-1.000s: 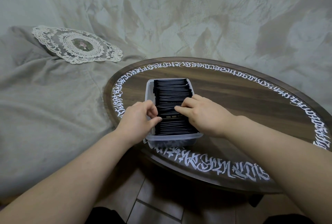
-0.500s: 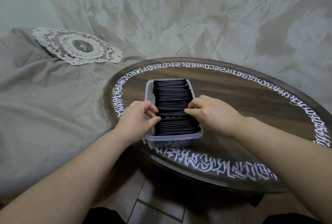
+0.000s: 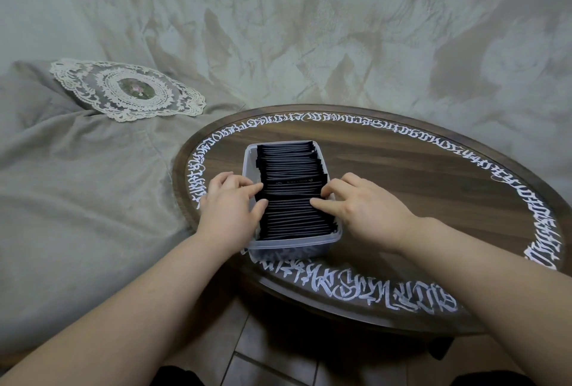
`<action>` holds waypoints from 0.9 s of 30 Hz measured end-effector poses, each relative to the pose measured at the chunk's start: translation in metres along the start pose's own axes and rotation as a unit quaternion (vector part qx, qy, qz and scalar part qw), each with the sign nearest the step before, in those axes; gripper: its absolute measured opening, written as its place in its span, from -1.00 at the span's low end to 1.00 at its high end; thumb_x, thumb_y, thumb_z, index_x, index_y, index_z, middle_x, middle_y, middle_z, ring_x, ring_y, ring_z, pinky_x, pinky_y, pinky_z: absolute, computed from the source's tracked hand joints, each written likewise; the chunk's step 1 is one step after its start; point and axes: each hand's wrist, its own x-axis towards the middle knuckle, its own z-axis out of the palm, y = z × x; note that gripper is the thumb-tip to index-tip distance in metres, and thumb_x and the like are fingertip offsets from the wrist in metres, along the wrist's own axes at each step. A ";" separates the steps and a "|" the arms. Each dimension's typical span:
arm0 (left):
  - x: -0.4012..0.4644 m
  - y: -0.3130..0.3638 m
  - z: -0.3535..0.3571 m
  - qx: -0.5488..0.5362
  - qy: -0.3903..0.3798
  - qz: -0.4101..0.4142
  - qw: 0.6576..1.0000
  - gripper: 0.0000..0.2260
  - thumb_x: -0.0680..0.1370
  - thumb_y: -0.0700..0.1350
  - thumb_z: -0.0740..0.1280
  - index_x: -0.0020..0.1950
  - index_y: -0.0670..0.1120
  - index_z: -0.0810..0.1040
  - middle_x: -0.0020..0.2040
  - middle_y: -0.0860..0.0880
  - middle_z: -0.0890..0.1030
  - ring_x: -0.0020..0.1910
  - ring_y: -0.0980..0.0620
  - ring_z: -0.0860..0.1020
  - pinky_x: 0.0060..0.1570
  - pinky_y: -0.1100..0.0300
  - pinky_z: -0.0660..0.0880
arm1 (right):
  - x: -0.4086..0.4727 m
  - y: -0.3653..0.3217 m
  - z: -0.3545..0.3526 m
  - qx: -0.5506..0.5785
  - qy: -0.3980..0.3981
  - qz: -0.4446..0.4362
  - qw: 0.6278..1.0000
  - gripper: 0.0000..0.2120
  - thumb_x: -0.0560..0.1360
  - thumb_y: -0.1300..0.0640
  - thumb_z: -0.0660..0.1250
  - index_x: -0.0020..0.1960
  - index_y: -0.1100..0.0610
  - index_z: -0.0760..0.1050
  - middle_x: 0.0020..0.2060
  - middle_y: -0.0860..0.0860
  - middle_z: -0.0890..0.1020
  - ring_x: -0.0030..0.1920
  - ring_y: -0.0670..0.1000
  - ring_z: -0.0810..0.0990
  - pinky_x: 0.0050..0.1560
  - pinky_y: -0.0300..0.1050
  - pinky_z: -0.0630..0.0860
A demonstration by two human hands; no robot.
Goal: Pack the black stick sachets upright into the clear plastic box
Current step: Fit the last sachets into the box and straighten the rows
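fingers [image 3: 252,192] beside sachets [image 3: 292,196] — black, upright

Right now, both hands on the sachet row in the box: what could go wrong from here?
1. The clear plastic box sits near the table's front edge; a push toward the person might slide it off.
2. The black stick sachets look tightly packed, and one around mid-row leans flatter than the rest; squeezing by the left hand and right hand could bend it or lift its neighbours.

Hands hide both side walls of the clear plastic box [image 3: 291,244]; sachet print [image 3: 297,181] unreadable.
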 end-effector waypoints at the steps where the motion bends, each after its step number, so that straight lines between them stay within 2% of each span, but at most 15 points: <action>1: -0.001 0.001 -0.001 0.007 0.001 0.003 1.000 -0.63 0.60 0.08 0.23 0.40 0.07 0.45 0.29 0.11 0.43 0.45 0.00 0.12 0.39 -0.03 0.20 | -0.001 0.000 0.000 -0.001 -0.001 0.001 1.000 -0.52 0.30 0.31 0.45 0.21 0.10 0.57 -0.02 0.11 0.61 -0.14 0.15 0.56 -0.29 0.05 0.58; 4: -0.007 0.003 -0.004 -0.002 0.005 0.012 1.000 -0.60 0.62 0.05 0.18 0.46 0.04 0.35 0.41 0.07 0.37 0.51 -0.02 0.04 0.44 -0.07 0.13 | -0.007 0.001 0.002 0.018 -0.001 0.042 0.999 -0.60 0.48 0.17 0.14 0.27 0.09 0.52 0.06 0.07 0.60 -0.02 0.14 0.54 -0.17 0.08 0.58; 6: -0.013 0.005 -0.006 -0.014 -0.027 0.022 0.999 -0.55 0.65 0.06 0.09 0.54 0.04 0.18 0.53 0.09 0.20 0.55 0.00 -0.09 0.47 -0.16 0.01 | -0.010 -0.002 0.001 0.047 -0.018 0.095 0.994 -0.51 0.53 0.01 0.00 0.38 0.08 0.41 0.27 0.03 0.52 0.21 0.13 0.46 0.11 0.13 0.52; 8: -0.019 0.007 -0.006 0.010 -0.084 0.043 0.995 -0.49 0.65 0.13 -0.01 0.58 0.05 -0.02 0.58 0.14 0.00 0.55 0.03 -0.22 0.46 -0.24 -0.12 | -0.010 -0.006 -0.001 0.079 -0.060 0.151 0.984 -0.37 0.53 -0.18 -0.15 0.53 0.03 0.12 0.51 -0.03 0.20 0.49 0.07 0.13 0.45 0.09 0.22; 9: -0.020 0.009 -0.005 0.032 -0.108 0.053 0.992 -0.46 0.64 0.16 -0.05 0.58 0.05 -0.09 0.58 0.15 -0.08 0.54 0.04 -0.26 0.45 -0.26 -0.16 | -0.010 -0.008 -0.001 0.100 -0.089 0.172 0.976 -0.33 0.52 -0.25 -0.21 0.56 0.00 -0.04 0.55 -0.08 0.01 0.54 0.02 -0.07 0.51 0.04 0.04; 10: -0.021 0.010 -0.003 0.055 -0.124 0.061 0.989 -0.44 0.63 0.19 -0.08 0.58 0.05 -0.13 0.58 0.14 -0.14 0.53 0.04 -0.29 0.44 -0.28 -0.18 | -0.008 -0.010 -0.001 0.113 -0.117 0.183 0.969 -0.32 0.53 -0.29 -0.22 0.56 -0.01 -0.14 0.54 -0.11 -0.12 0.53 -0.02 -0.20 0.51 0.03 -0.06; 12: -0.021 0.011 -0.001 0.094 -0.139 0.064 0.984 -0.41 0.60 0.24 -0.12 0.58 0.04 -0.16 0.57 0.12 -0.21 0.52 0.03 -0.33 0.43 -0.29 -0.21 | -0.004 -0.012 -0.001 0.127 -0.164 0.193 0.959 -0.35 0.57 -0.28 -0.16 0.55 -0.02 -0.22 0.53 -0.11 -0.22 0.52 -0.03 -0.29 0.52 0.08 -0.14; 17: -0.021 0.012 0.000 0.134 -0.149 0.062 0.978 -0.36 0.58 0.28 -0.14 0.58 0.00 -0.16 0.58 0.05 -0.22 0.52 0.01 -0.34 0.42 -0.28 -0.23 | -0.005 -0.010 0.000 0.123 -0.190 0.183 0.957 -0.34 0.55 -0.29 -0.19 0.55 -0.03 -0.23 0.53 -0.12 -0.21 0.52 -0.04 -0.29 0.51 0.13 -0.15; 22: -0.024 0.014 0.002 0.108 -0.131 0.034 0.985 -0.33 0.57 0.30 -0.11 0.57 0.01 -0.23 0.59 0.01 -0.15 0.54 0.02 -0.28 0.43 -0.26 -0.21 | -0.010 -0.014 -0.001 0.139 -0.177 0.181 0.957 -0.25 0.45 -0.36 -0.28 0.54 -0.04 -0.27 0.51 -0.16 -0.25 0.51 -0.07 -0.30 0.51 0.14 -0.17; 27: -0.022 0.013 0.001 0.115 -0.156 0.049 0.980 -0.32 0.56 0.32 -0.13 0.57 0.02 -0.19 0.59 0.02 -0.08 0.54 0.02 -0.28 0.42 -0.26 -0.24 | -0.005 -0.011 -0.001 0.144 -0.203 0.177 0.952 -0.24 0.43 -0.39 -0.29 0.54 -0.07 -0.26 0.51 -0.18 -0.25 0.51 -0.05 -0.29 0.50 0.19 -0.15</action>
